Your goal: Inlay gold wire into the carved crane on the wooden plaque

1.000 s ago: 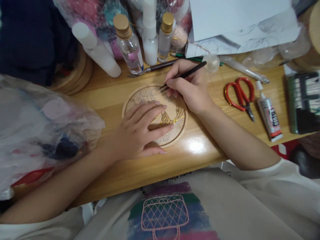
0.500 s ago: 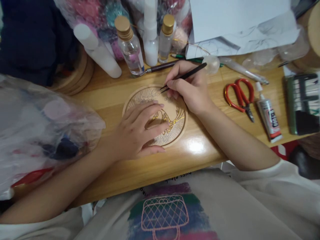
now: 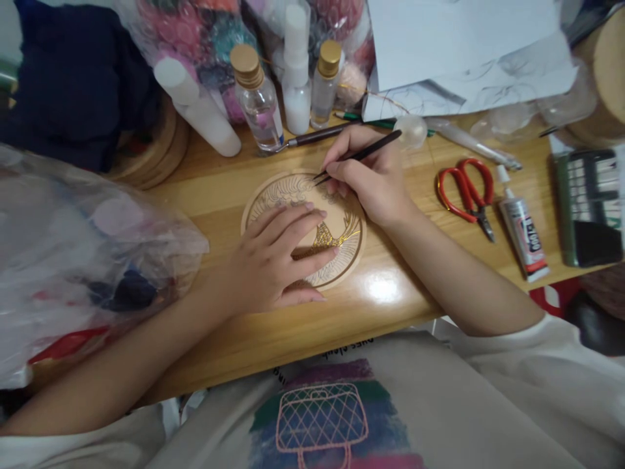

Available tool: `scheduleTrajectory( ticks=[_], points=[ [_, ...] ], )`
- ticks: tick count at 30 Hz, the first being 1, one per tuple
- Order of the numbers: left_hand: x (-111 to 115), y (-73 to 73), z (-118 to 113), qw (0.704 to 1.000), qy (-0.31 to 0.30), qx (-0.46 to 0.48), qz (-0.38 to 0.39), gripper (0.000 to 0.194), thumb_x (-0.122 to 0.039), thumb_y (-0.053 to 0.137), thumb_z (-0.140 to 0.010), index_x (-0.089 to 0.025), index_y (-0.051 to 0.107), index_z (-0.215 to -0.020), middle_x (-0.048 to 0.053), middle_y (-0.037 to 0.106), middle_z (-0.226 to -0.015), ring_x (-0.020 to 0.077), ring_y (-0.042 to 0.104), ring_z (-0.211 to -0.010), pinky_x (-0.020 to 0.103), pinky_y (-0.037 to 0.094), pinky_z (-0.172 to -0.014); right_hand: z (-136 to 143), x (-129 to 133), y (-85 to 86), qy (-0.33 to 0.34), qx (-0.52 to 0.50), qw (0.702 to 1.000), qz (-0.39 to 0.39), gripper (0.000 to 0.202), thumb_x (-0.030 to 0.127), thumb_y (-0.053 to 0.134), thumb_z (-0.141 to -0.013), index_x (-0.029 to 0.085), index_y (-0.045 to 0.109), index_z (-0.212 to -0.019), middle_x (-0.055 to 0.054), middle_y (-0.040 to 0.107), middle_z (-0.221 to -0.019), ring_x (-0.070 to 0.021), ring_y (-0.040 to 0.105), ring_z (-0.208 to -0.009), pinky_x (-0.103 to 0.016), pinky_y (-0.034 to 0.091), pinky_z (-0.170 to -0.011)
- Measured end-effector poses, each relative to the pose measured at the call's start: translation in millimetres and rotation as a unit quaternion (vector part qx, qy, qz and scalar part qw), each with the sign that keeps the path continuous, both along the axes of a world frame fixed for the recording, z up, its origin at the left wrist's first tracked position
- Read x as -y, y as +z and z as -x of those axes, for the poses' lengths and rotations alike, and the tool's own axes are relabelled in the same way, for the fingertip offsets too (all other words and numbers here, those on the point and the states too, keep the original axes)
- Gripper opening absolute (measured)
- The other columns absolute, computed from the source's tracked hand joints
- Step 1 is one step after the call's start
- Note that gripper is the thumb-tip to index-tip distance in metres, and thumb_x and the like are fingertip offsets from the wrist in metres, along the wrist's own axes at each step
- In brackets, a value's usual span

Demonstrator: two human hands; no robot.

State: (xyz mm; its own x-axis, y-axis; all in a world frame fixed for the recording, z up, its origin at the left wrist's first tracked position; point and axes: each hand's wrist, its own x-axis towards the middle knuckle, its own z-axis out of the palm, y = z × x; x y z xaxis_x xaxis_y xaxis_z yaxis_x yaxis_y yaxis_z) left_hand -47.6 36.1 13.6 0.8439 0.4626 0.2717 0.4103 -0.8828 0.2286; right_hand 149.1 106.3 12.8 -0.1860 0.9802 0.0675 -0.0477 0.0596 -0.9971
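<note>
A round wooden plaque (image 3: pixel 342 203) with fine dark line drawing and gold wire patterns lies on the wooden table. My left hand (image 3: pixel 273 254) rests flat over its lower left part, fingers spread, hiding some of the pattern. Between the thumb and fingers of my right hand (image 3: pixel 364 172) are black tweezers (image 3: pixel 374 144), slanting down to the left. Their tips are over the upper part of the plaque, close to the drawn lines. Anything between the tips is too small to make out.
Bottles (image 3: pixel 258 107) stand behind the plaque, beside a dark-handled tool (image 3: pixel 317 135). Red-handled pliers (image 3: pixel 466 189), a glue tube (image 3: pixel 523 234) and a dark box (image 3: pixel 590 208) lie right. Papers (image 3: pixel 463 45) are at the back; a plastic bag (image 3: pixel 97 241) is left.
The fingers of my left hand have shifted slightly right over the plaque. The tweezer tips have moved a little down, and my right hand still grips them. The whole view has shifted slightly.
</note>
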Motion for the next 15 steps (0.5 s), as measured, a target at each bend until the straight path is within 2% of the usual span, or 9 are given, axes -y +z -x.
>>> scheduleTrajectory(
  ticks=[9,15],
  points=[
    [0.5,-1.9,-0.1,1.0,0.0,-0.001,-0.013,0.055,-0.062,0.053,-0.09,-0.021,0.061,-0.124,0.02,0.049,-0.139,0.0393,0.046,-0.133,0.059,0.044,-0.104,0.0,0.5,0.5,-0.006,0.029,0.999,0.012,0.032,-0.007,0.057,-0.075,0.02,0.057,-0.059,0.009,0.054,-0.05,-0.0037,0.048,-0.045,-0.017,0.04,-0.045],
    [-2.9,-2.1,1.0,1.0,-0.008,0.023,0.008,0.056,-0.061,0.055,-0.089,-0.019,0.063,-0.125,0.022,0.049,-0.137,0.0412,0.047,-0.13,0.063,0.043,-0.102,-1.5,0.1,-4.5,0.003,-0.008,1.0,-0.01,0.028,-0.003,0.056,-0.074,0.021,0.058,-0.06,0.008,0.055,-0.053,-0.0049,0.048,-0.045,-0.019,0.041,-0.045]
  ],
)
